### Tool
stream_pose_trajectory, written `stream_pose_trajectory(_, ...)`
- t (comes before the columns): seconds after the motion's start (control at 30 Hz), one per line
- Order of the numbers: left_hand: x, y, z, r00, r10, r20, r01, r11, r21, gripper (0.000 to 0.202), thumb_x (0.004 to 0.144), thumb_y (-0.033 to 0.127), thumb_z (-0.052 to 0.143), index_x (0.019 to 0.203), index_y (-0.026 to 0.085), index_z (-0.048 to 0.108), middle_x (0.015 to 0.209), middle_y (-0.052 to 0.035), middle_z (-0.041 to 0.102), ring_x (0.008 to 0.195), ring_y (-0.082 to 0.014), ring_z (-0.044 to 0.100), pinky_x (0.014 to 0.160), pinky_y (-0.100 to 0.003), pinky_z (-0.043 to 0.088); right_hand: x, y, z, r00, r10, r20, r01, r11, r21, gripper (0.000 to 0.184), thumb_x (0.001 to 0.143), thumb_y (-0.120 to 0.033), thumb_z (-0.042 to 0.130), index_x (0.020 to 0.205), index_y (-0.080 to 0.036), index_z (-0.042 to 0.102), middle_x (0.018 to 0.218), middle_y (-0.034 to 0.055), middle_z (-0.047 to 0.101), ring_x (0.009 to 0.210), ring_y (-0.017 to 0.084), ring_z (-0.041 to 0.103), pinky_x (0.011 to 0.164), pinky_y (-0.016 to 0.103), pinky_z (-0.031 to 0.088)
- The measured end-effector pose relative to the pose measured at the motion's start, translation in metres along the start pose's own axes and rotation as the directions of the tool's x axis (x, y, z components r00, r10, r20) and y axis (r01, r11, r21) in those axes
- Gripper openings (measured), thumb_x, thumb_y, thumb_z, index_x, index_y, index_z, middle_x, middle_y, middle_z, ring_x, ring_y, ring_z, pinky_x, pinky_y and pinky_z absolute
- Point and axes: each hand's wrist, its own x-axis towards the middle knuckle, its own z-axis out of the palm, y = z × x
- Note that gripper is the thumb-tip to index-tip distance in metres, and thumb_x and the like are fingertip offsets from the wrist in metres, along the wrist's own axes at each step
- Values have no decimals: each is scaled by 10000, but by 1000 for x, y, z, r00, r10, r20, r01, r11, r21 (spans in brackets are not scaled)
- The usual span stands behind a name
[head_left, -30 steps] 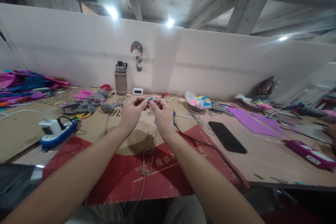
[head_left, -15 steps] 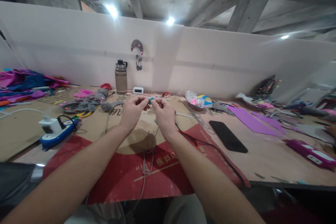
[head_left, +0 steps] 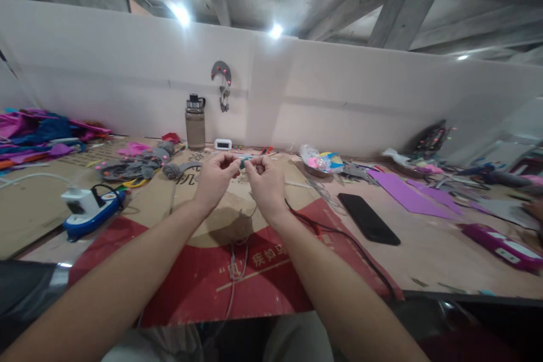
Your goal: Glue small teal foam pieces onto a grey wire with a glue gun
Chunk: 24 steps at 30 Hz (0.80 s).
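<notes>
My left hand (head_left: 218,179) and my right hand (head_left: 267,182) meet above the middle of the work surface, each pinching a small teal piece (head_left: 242,163) between thumb and fingertips. The piece is too small to tell its kind. A thin grey cord (head_left: 240,263) hangs below the right hand and lies in loops on the red part of the cardboard sheet (head_left: 186,294). Whether the cord joins the teal piece is hidden by the fingers. Behind the hands stands a small white digital clock (head_left: 223,145).
A water bottle (head_left: 195,124) stands by the white partition (head_left: 318,85). Left are grey felt pieces (head_left: 144,164) and a blue power strip (head_left: 93,220). Right lie a black phone (head_left: 368,218), purple felt sheets (head_left: 407,195), a magenta power strip (head_left: 503,246) and a bowl (head_left: 320,171). A black cable (head_left: 352,243) crosses the cardboard.
Both hands keep their pinch on the teal piece in nearly the same place. The right hand's fingers have shifted slightly. The view has tilted a little.
</notes>
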Motion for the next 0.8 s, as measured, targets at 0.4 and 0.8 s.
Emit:
stream_pose_trajectory(0.4, 3, -1, 0, 999, 2, 43, -1, 999, -34, 123, 737, 273, 561, 709, 155, 581, 598, 17, 510, 556, -88, 450, 541, -218, 364, 2, 1, -2, 1000, -2, -16, 1, 1000, -9, 173, 722, -340, 554, 767, -173, 552, 608, -36, 472, 577, 105, 413, 568, 236, 327)
stream_pose_trajectory(0.8, 12, -7, -9, 973, -26, 228, 59, 988, -141, 212, 759, 352, 554, 733, 154, 625, 586, -3, 546, 531, -98, 466, 516, -237, 359, 4, 4, -4, 984, 151, 99, -168, 964, 206, 209, 718, -362, 567, 796, -168, 566, 514, -78, 324, 460, 64, 272, 432, 203, 199)
